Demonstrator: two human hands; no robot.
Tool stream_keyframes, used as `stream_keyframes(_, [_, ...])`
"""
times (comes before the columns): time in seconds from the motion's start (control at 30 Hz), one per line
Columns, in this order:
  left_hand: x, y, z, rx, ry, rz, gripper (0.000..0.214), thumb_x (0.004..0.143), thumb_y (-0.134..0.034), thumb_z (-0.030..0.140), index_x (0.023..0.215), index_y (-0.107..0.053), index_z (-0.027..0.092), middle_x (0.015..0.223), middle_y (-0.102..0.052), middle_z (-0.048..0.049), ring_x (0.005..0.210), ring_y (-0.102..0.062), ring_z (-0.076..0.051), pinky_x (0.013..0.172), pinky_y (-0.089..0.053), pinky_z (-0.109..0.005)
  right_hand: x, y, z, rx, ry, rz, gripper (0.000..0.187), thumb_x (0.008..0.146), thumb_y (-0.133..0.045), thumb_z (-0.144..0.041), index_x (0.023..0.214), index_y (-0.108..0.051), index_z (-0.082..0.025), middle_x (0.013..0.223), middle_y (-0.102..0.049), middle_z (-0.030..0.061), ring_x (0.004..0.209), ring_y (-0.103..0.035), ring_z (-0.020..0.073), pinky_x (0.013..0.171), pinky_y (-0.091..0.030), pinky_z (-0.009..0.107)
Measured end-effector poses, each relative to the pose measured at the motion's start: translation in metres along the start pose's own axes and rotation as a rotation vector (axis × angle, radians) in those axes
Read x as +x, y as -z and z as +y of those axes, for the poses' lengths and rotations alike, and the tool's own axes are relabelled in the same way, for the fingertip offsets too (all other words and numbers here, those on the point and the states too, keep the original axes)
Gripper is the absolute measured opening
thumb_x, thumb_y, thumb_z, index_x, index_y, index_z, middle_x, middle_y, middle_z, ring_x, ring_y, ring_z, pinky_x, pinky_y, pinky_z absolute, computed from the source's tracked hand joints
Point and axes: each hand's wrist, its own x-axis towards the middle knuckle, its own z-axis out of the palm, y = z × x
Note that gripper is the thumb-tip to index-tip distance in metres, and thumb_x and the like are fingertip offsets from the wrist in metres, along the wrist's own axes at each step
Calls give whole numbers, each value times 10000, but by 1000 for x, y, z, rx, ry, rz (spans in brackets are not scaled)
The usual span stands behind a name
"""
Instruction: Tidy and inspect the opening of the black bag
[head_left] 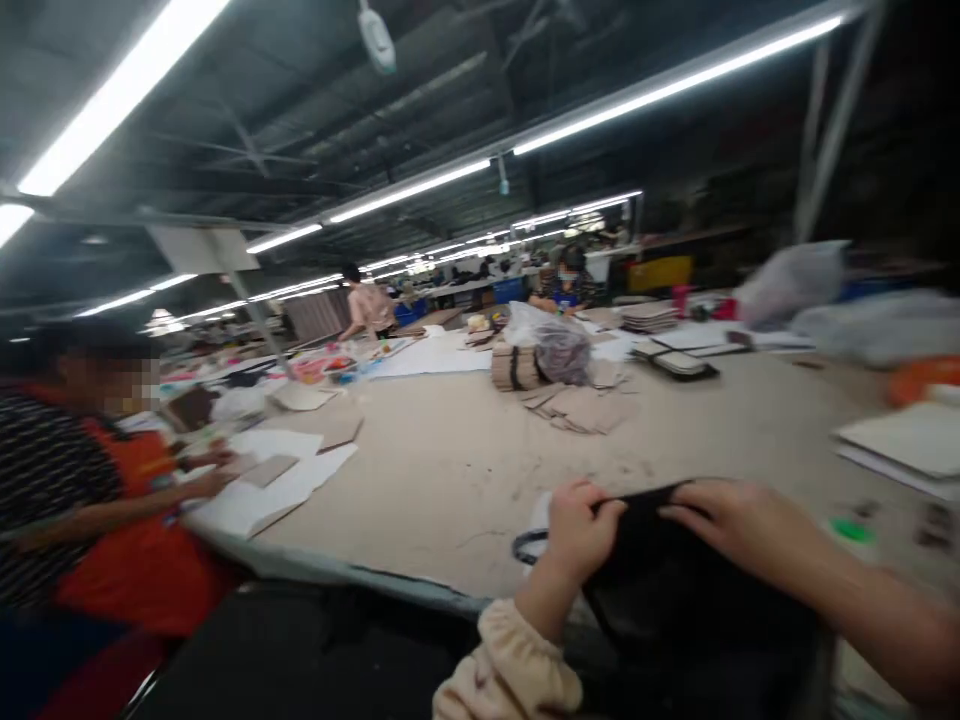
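Note:
A large black fabric piece (pixel 697 600), possibly a bag, hangs between my hands at the near edge of the worktable. My left hand (pixel 577 540) pinches its upper left corner, thumb against the fingers. Along the same top edge, further right, my right hand (pixel 724 515) grips the fabric with fingers curled over it. Its lower part is dark and slightly blurred, so I cannot make out details. Just beside my left hand, a dark loop (pixel 528 546) and something white lie on the table, partly hidden by that hand.
On the beige worktable (pixel 420 470) are a strapped stack of brown pieces (pixel 514 367), a clear plastic bag (pixel 551 340) and loose brown pieces (pixel 581 408). White sheets (pixel 907 440) and a green-topped container (pixel 853 530) are right. A co-worker in an orange apron (pixel 142 540) handles pieces at left.

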Motion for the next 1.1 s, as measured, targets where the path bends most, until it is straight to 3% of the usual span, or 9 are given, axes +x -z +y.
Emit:
stream_keyframes(0.1, [5, 4, -2, -38, -4, -38, 98, 763, -614, 176, 685, -673, 164, 667, -556, 2, 682, -524, -109, 647, -402, -214, 6, 24, -22, -55, -75, -81, 208, 888, -513, -348, 792, -664, -243, 786, -651, 6, 750, -597, 176, 642, -396, 262])
stream_keyframes(0.23, [6, 7, -3, -57, -24, -76, 128, 784, -582, 213, 701, -662, 156, 681, -546, -1, 690, -519, -112, 665, -397, -221, 15, 33, -37, -126, -175, -91, 255, 887, -511, -364, 734, -651, -215, 760, -650, 23, 738, -593, 175, 618, -378, 249])
stream_keyframes(1.1, [14, 9, -4, 22, -24, -139, 149, 791, -576, 251, 685, -626, 159, 686, -529, 7, 704, -506, -109, 674, -393, -214, 22, 29, -35, -128, -290, -110, 259, 866, -518, -416, 804, -691, -233, 810, -660, 46, 791, -597, 208, 632, -416, 263])
